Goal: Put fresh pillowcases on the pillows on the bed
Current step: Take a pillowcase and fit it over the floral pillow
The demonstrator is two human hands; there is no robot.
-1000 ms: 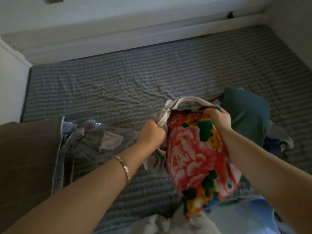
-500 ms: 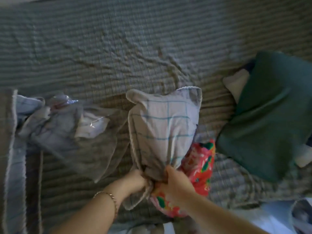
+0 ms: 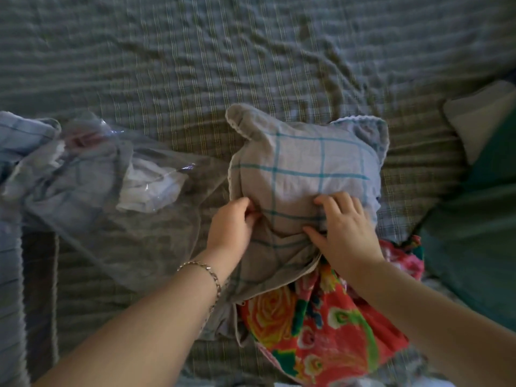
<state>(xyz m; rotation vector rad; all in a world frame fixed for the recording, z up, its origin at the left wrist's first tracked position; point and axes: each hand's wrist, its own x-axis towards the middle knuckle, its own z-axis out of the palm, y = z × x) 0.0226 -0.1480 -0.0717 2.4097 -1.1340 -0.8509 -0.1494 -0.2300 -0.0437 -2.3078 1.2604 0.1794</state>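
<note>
Head view showed your left hand (image 3: 231, 222) pinching the left edge of the checked pillowcase (image 3: 301, 169), fingers curled into the cloth. Your right hand (image 3: 344, 230) lay on top of it, fingers spread and pressing, thumb against a fold, and it did not look closed round anything. A second earlier you had the floral pillow (image 3: 315, 325) lifted in both fists with the case only bunched at its far end. Half a second earlier both hands were clenched together low on the case. By this moment they had moved up and apart onto it, and the pillow was down on the striped bed sheet (image 3: 195, 65). The far part of the pillow sat inside the case, whose two far corners stood up slack and unfilled. The near part stuck out bare from the mouth, under your right forearm. By my judgement the job on this pillow was roughly half done: the filling had yet to reach those corners, and the mouth had yet to be drawn down over the floral end. A bracelet (image 3: 203, 270) circled your left wrist. To the left lay a clear plastic bag (image 3: 125, 177) holding folded cloth, and at the right edge a green pillow (image 3: 480, 233) rested near the floral one.
</note>
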